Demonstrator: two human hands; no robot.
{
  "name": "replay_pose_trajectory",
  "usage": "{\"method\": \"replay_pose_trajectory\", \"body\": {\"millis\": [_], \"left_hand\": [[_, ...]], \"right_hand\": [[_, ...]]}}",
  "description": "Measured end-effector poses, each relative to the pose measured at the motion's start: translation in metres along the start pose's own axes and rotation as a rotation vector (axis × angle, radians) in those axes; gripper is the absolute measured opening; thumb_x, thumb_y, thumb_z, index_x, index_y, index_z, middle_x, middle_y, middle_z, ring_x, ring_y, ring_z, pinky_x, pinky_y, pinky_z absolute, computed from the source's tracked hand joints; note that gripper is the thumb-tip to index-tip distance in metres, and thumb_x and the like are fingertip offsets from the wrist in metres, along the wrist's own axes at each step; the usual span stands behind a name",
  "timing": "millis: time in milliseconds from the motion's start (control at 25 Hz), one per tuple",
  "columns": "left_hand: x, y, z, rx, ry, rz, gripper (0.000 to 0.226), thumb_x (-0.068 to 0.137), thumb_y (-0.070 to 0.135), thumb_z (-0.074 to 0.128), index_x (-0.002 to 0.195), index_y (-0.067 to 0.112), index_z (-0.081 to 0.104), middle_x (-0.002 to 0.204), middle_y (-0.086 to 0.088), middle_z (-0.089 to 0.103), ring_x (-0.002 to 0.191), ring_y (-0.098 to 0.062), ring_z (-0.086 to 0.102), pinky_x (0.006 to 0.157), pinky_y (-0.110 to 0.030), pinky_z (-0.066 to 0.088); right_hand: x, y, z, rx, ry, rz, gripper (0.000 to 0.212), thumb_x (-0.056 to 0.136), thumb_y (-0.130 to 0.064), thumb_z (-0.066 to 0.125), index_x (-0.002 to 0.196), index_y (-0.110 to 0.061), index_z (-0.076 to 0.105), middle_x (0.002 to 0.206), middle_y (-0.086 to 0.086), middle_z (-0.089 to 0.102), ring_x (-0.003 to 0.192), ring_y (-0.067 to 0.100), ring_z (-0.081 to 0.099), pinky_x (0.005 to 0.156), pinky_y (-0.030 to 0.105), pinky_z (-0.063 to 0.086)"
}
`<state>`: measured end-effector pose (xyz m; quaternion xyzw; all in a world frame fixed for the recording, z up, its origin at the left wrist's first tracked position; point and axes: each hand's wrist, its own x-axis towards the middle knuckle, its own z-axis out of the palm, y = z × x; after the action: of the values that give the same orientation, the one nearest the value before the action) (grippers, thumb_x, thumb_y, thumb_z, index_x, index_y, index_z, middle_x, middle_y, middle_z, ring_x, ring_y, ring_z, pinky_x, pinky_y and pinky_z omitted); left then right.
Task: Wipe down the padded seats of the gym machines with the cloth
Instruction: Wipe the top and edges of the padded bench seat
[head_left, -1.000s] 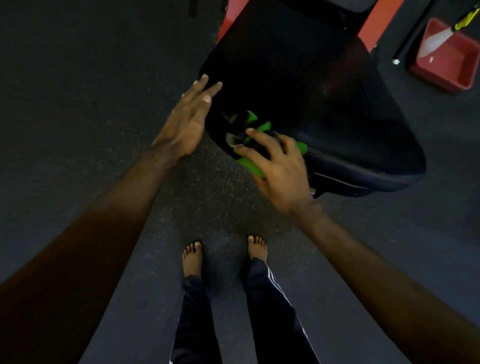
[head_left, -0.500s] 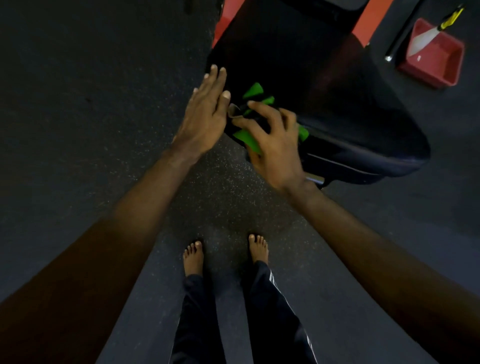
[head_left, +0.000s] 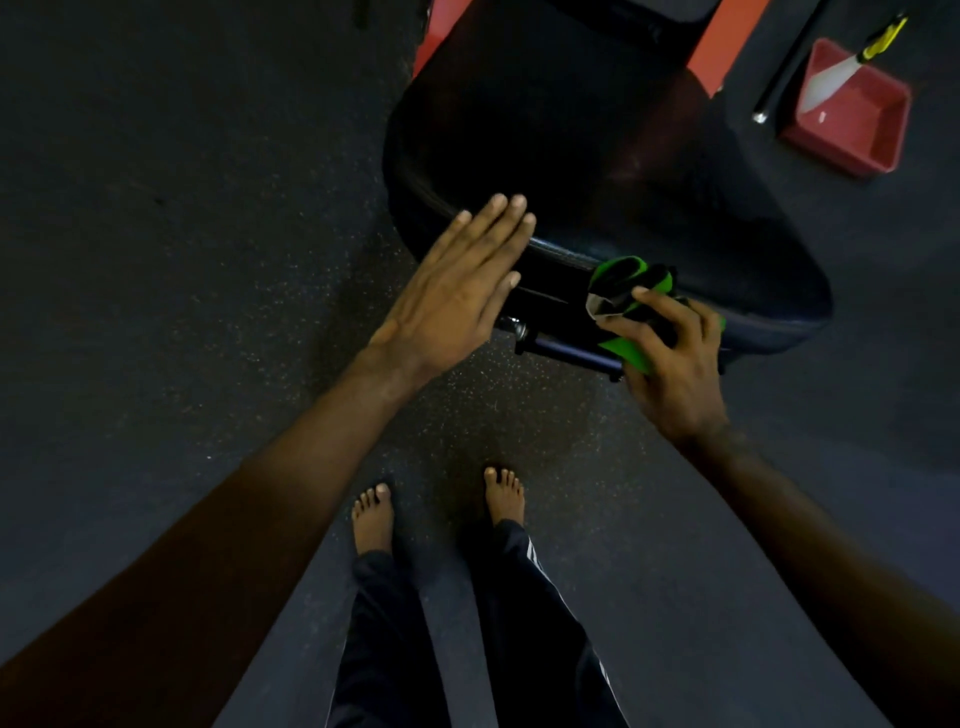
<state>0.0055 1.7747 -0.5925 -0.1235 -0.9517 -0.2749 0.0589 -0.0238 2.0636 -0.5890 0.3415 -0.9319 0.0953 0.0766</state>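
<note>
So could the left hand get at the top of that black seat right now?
Probably yes. The left hand is open and empty, its fingers over the near edge of the padded seat, whose top looks bare. The right hand grips the green cloth further along, out of the way.

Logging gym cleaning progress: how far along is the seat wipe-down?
Done: unclear; the black padded seat shows no wipe marks to judge by. In hand: the right hand grips the green cloth against the seat's front edge, the left hand flat near that edge. Left: other machines' seats, none in view.
</note>
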Motion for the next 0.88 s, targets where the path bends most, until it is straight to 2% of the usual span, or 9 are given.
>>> {"method": "replay_pose_trajectory", "body": {"millis": [160,280,360,480,640,720,800,880], "left_hand": [[-0.001,0.004,0.015,0.043,0.088,0.031,0.049,0.107,0.018,0.041,0.153,0.004,0.033,0.162,-0.012,0.029,0.152,-0.024,0.020,0.126,-0.037,0.011],[0.000,0.006,0.018,0.027,0.125,0.019,0.047,0.106,0.012,0.042,0.152,0.003,0.036,0.160,-0.012,0.032,0.151,-0.023,0.022,0.125,-0.038,0.013],[0.001,0.008,0.019,0.031,0.157,0.001,0.046,0.106,0.013,0.044,0.151,0.002,0.038,0.159,-0.013,0.034,0.150,-0.025,0.026,0.125,-0.038,0.014],[0.000,0.015,0.021,0.060,0.180,-0.044,0.046,0.107,0.017,0.045,0.150,0.002,0.039,0.158,-0.014,0.036,0.150,-0.026,0.027,0.125,-0.038,0.014],[0.013,0.032,0.027,0.143,0.169,0.058,0.047,0.108,0.022,0.043,0.150,0.002,0.039,0.158,-0.015,0.036,0.149,-0.027,0.029,0.124,-0.041,0.021],[0.024,0.040,0.035,0.153,0.137,0.103,0.047,0.108,0.023,0.042,0.150,0.003,0.039,0.158,-0.014,0.037,0.149,-0.025,0.030,0.123,-0.041,0.022],[0.029,0.044,0.043,0.162,0.137,0.100,0.046,0.107,0.023,0.043,0.149,0.004,0.041,0.156,-0.013,0.039,0.148,-0.025,0.032,0.123,-0.040,0.022],[0.030,0.044,0.047,0.151,0.162,0.080,0.045,0.107,0.022,0.044,0.149,0.005,0.043,0.155,-0.011,0.041,0.147,-0.024,0.034,0.122,-0.040,0.023]], "right_hand": [[0.045,-0.042,0.009,0.103,0.093,0.012,0.046,0.088,-0.019,0.062,0.131,-0.031,0.049,0.144,0.005,0.032,0.120,0.034,0.034,0.097,0.041,0.034],[0.061,-0.054,0.009,0.079,0.096,-0.029,0.047,0.089,-0.021,0.060,0.132,-0.032,0.046,0.144,0.003,0.031,0.118,0.031,0.032,0.093,0.041,0.037],[0.043,-0.036,0.004,0.037,0.048,-0.051,0.051,0.088,-0.019,0.067,0.133,-0.032,0.047,0.145,0.004,0.031,0.120,0.034,0.032,0.094,0.046,0.041],[0.000,0.007,-0.005,-0.005,0.019,0.026,0.056,0.085,-0.012,0.076,0.132,-0.030,0.051,0.146,0.007,0.035,0.122,0.040,0.037,0.099,0.054,0.040],[-0.023,0.028,-0.014,0.054,0.065,0.147,0.048,0.087,-0.013,0.072,0.128,-0.029,0.053,0.143,0.007,0.035,0.119,0.039,0.038,0.096,0.054,0.042],[-0.011,0.014,-0.008,0.096,0.122,0.171,0.044,0.088,-0.016,0.067,0.127,-0.031,0.053,0.143,0.005,0.034,0.119,0.038,0.037,0.100,0.049,0.040],[0.008,-0.002,0.001,0.110,0.147,0.138,0.046,0.088,-0.016,0.064,0.129,-0.032,0.052,0.143,0.004,0.034,0.120,0.034,0.036,0.102,0.036,0.031],[0.016,-0.006,0.005,0.083,0.129,0.094,0.045,0.089,-0.019,0.063,0.130,-0.033,0.050,0.143,0.004,0.033,0.119,0.032,0.034,0.100,0.034,0.029]]}}
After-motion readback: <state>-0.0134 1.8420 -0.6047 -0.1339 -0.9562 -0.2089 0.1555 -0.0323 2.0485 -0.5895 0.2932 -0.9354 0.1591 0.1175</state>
